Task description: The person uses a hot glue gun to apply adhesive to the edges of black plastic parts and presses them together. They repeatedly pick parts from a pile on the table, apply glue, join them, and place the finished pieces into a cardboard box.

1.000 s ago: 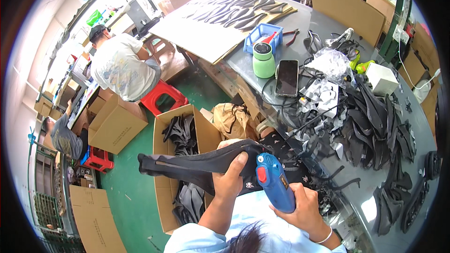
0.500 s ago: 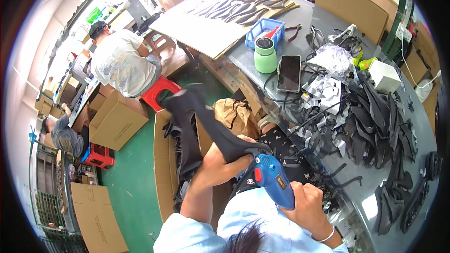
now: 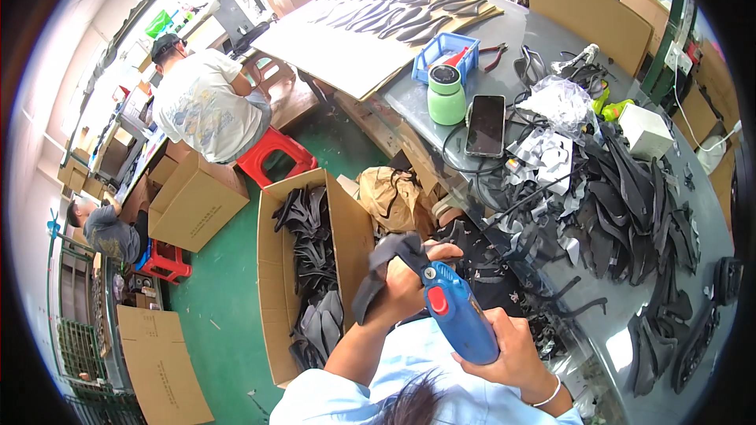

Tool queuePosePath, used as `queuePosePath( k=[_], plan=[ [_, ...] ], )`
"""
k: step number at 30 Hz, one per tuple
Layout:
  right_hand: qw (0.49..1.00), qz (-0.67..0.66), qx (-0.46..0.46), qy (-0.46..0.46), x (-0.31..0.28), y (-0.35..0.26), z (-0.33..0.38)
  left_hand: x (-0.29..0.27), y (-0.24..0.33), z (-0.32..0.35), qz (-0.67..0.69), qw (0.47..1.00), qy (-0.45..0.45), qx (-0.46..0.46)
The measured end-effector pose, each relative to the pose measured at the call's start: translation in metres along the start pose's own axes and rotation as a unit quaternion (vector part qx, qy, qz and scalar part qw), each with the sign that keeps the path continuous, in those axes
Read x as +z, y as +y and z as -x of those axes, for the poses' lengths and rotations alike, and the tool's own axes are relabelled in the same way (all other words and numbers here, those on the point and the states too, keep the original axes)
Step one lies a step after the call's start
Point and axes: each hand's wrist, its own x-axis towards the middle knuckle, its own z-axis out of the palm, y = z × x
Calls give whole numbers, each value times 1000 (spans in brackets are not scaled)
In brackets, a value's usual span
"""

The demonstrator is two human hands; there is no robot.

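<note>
A light blue shirt (image 3: 405,358) covers the torso, its loose, creased left sleeve (image 3: 327,401) ending well behind the bare left hand (image 3: 405,287). A thin white band (image 3: 557,390) circles the wrist just behind the bare right hand (image 3: 508,346). Dark hair (image 3: 415,403) hangs behind and between both hands.

Bears, on the grey tabletop (image 3: 535,35), a white board (image 3: 339,59) set with rows of dark curved pieces (image 3: 421,29), a blue basket (image 3: 425,65), red-handled pliers (image 3: 495,60), a green bottle (image 3: 446,101) and a black phone (image 3: 486,126). Carries, toward the right, crumpled clear plastic (image 3: 557,101), a white box (image 3: 646,132) and a heap of dark pieces (image 3: 622,197) (mixed with pale scraps (image 3: 551,157)). Supports, on the green floor (image 3: 213,291), an open carton (image 3: 276,299) and a red stool (image 3: 276,156).
</note>
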Motion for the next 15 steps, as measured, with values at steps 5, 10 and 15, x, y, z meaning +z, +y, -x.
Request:
queuePosePath(
  k=[5, 10, 15],
  plan=[
    [999, -32, 4, -2, -7, -9, -1, 21, -17, 15, 42, 997, -53, -34],
    [995, 53, -43, 68, -13, -11, -7, 20, -28, 32, 240, 947, -153, -150],
    [993, 17, -13, 112, -3, 5, -14, 12, 24, 31, 535, 796, -122, -255]
  ],
)
